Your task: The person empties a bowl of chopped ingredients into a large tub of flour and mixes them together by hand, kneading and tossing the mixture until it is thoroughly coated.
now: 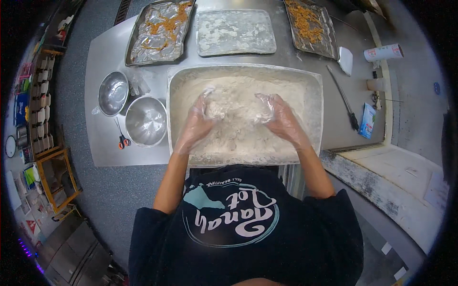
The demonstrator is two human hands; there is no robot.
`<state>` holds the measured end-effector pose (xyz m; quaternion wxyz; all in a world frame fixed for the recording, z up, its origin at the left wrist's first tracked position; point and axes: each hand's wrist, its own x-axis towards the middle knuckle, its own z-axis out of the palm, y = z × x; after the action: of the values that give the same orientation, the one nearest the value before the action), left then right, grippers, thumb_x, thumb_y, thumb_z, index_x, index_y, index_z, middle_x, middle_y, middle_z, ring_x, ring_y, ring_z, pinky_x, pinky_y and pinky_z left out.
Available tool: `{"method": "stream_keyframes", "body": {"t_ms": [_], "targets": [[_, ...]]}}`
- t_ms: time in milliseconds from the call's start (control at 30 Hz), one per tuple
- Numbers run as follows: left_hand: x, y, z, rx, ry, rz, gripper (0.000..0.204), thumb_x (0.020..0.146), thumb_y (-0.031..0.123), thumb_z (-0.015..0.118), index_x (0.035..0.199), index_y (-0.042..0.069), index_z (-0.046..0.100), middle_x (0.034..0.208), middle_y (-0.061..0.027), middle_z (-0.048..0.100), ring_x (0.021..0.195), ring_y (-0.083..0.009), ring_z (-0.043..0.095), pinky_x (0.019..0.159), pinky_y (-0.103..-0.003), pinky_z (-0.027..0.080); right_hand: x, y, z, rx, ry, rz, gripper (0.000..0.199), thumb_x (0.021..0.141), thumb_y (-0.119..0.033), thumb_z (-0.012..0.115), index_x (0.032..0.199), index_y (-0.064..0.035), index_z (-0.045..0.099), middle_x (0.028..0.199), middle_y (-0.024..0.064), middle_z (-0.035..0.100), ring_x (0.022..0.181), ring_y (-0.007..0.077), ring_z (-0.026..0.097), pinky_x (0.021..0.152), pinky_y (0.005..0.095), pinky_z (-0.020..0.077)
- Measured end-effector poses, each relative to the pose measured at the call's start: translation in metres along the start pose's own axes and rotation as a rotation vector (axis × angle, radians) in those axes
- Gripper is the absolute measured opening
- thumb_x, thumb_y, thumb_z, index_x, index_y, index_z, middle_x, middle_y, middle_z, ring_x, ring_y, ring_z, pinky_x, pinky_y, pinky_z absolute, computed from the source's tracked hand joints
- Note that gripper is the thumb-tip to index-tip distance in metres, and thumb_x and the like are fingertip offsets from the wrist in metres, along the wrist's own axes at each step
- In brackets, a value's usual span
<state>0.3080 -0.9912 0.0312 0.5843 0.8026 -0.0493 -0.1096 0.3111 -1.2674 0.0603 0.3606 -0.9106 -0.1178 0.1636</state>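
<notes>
A large rectangular metal tub [317,114] of pale flour [238,138] stands in front of me. Both my hands wear clear, loose plastic gloves dusted with flour. On the left side of the tub, my left hand [201,118] is curved inward, thumb and fingers apart. My right hand [279,117] faces it from the other side, likewise curved with a gap between thumb and fingers. Between them the flour is heaped and lumpy. Some fingertips are coated white, and whether anything lies under the flour cannot be made out.
Two metal bowls [146,121] and orange-handled scissors [124,141] lie left. Behind stand a floured tray [235,32] and two foil-lined trays with orange-brown crumbs [305,21]. To the right are a white scraper [345,61], a long black-handled tool [352,119] and a blue packet [368,121].
</notes>
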Motion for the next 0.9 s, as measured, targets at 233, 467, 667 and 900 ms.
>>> {"method": "stream_keyframes", "body": {"t_ms": [233, 467, 667, 900], "targets": [[0.008, -0.095, 0.058, 0.774, -0.247, -0.356, 0.092, 0.077, 0.025, 0.078, 0.151, 0.008, 0.027, 0.124, -0.0298, 0.061, 0.112, -0.0427, 0.063, 0.100, -0.047, 0.050, 0.041, 0.043, 0.083, -0.613, -0.306, 0.015, 0.085, 0.078, -0.016, 0.079, 0.151, -0.0199, 0.036, 0.131, 0.0221, 0.055, 0.108, 0.0355, 0.062, 0.091, 0.0432, 0.0518], [0.016, -0.019, 0.003, 0.270, -0.134, -0.255, 0.056, 0.086, 0.016, 0.067, 0.136, 0.007, 0.046, 0.091, -0.0241, 0.070, 0.086, -0.0315, 0.071, 0.075, -0.042, 0.055, 0.038, 0.064, 0.036, -0.312, -0.046, -0.137, 0.053, 0.084, -0.039, 0.074, 0.119, -0.0012, 0.061, 0.091, 0.0236, 0.067, 0.080, 0.0391, 0.064, 0.076, 0.0464, 0.0521], [0.006, -0.020, -0.014, 0.450, -0.079, -0.175, 0.052, 0.086, 0.009, 0.067, 0.134, 0.004, 0.050, 0.093, -0.0209, 0.071, 0.084, -0.0304, 0.070, 0.074, -0.040, 0.055, 0.016, 0.017, -0.002, -0.486, -0.064, 0.039, 0.042, 0.087, -0.034, 0.070, 0.108, 0.0014, 0.064, 0.087, 0.0218, 0.066, 0.075, 0.0386, 0.063, 0.072, 0.0460, 0.0511], [-0.002, 0.048, -0.005, 0.182, -0.093, -0.288, 0.063, 0.080, 0.004, 0.070, 0.139, 0.006, 0.049, 0.112, -0.0191, 0.068, 0.101, -0.0233, 0.067, 0.084, -0.038, 0.052, 0.007, -0.008, -0.003, -0.052, 0.196, -0.193, 0.034, 0.083, -0.017, 0.072, 0.109, 0.0028, 0.064, 0.089, 0.0235, 0.066, 0.080, 0.0418, 0.063, 0.078, 0.0464, 0.0516]]}}
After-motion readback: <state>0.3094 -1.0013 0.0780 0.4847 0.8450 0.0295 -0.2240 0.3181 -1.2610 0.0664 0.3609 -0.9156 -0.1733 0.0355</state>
